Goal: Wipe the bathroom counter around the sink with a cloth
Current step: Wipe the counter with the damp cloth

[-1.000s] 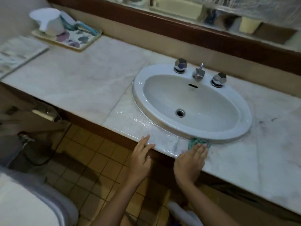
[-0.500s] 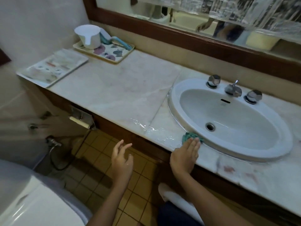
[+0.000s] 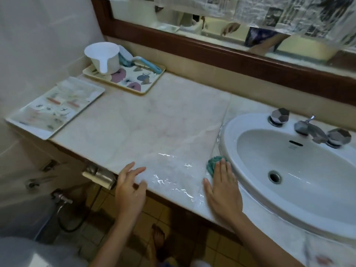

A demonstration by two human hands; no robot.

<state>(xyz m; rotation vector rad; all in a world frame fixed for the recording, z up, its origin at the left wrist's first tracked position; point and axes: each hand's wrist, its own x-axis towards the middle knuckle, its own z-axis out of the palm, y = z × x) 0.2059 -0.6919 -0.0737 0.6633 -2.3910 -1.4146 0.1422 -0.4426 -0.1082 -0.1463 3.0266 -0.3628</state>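
Note:
A pale marble counter (image 3: 154, 120) holds a white oval sink (image 3: 289, 170) at the right. A small teal cloth (image 3: 212, 164) lies on the counter against the sink's left rim. My right hand (image 3: 223, 189) presses flat on it with straight fingers, covering most of the cloth. A wet, shiny patch (image 3: 173, 176) spreads on the marble left of that hand. My left hand (image 3: 131, 187) hovers at the counter's front edge with its fingers spread, holding nothing.
A flowered tray (image 3: 138, 79) with a white scoop (image 3: 104, 56) and a blue brush (image 3: 142, 62) sits at the back left. A second tray (image 3: 54, 106) lies at the left end. Faucet and two knobs (image 3: 308, 128) stand behind the basin. Mirror frame above; tiled floor below.
My right hand slid the cloth leftward along the sink's front rim to its left side. My left hand lifted off the counter edge. The view swung left.

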